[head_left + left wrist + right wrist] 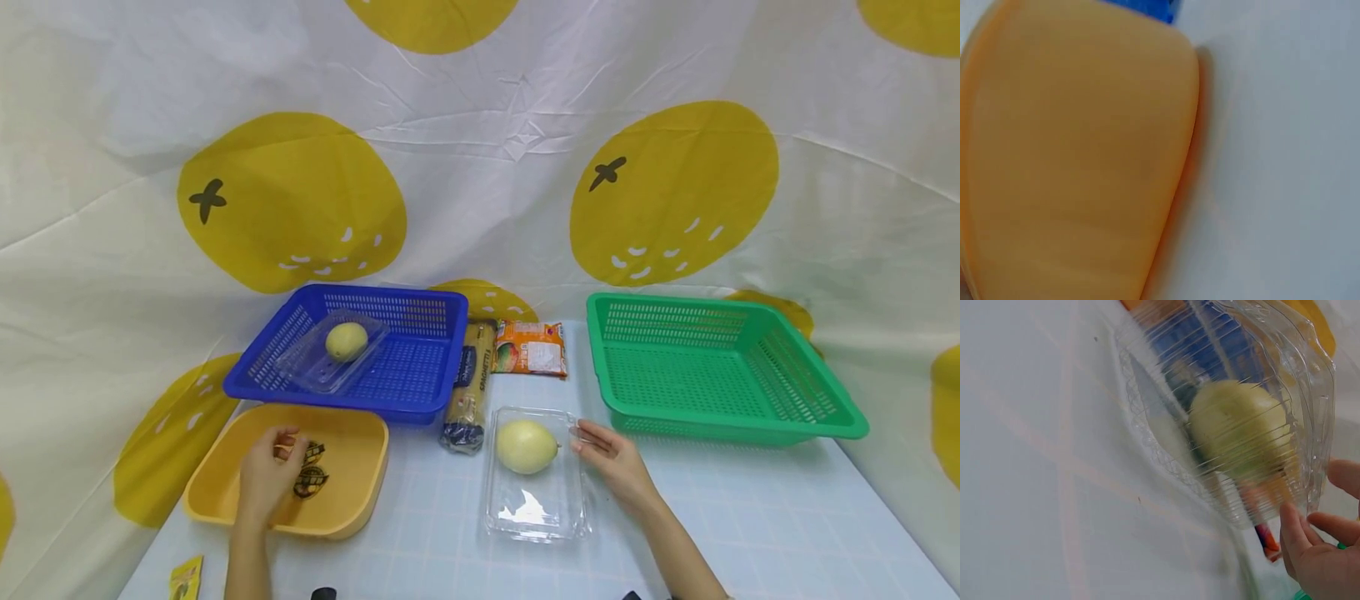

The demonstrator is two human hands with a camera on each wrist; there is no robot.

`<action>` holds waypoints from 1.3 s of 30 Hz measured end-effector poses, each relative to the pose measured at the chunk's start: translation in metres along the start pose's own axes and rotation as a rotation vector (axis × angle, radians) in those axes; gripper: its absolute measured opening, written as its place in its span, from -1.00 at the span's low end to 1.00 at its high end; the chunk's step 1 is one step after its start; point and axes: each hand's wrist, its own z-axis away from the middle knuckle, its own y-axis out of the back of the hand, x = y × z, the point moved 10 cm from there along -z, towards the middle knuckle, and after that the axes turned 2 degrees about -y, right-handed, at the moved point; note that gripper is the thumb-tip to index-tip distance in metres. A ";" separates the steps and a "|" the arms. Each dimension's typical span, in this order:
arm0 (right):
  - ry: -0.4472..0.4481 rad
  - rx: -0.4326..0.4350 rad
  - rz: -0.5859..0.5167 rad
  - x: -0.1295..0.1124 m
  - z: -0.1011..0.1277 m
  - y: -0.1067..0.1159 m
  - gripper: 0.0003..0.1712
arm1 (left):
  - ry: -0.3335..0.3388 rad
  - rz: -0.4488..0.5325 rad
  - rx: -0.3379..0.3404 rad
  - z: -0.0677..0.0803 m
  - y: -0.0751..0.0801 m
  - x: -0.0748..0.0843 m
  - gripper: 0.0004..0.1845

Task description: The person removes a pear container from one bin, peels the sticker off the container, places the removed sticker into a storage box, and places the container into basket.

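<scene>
A clear plastic clamshell box (534,500) lies on the table in front of me with a pale yellow-green fruit (527,447) in it. My right hand (609,454) is at its right edge, with nearly straight fingers touching the rim. In the right wrist view the thumb (1292,528) lies against the box (1160,456) beside the fruit (1241,428). My left hand (272,473) is inside the yellow tray (352,500), its fingers curled on a small brown piece next to two dark patterned pieces (311,481). The left wrist view shows only the tray (1079,156).
A blue basket (420,375) at the back left holds a second clear box with a fruit (346,341). A green basket (720,375) stands at the right. A spaghetti pack (468,387) and an orange packet (530,347) lie between them. A small yellow packet (186,577) lies near the front left edge.
</scene>
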 end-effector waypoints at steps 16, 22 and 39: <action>0.011 0.013 -0.007 0.002 0.000 0.002 -0.41 | -0.122 0.641 -0.159 0.027 -0.062 0.100 -0.87; 0.012 0.018 0.009 0.000 0.000 0.003 -0.40 | -0.119 0.719 -0.356 0.041 -0.118 0.124 -0.78; -0.028 0.045 0.033 0.005 0.002 0.003 -0.41 | -0.045 0.646 -0.861 0.075 -0.203 0.141 -0.09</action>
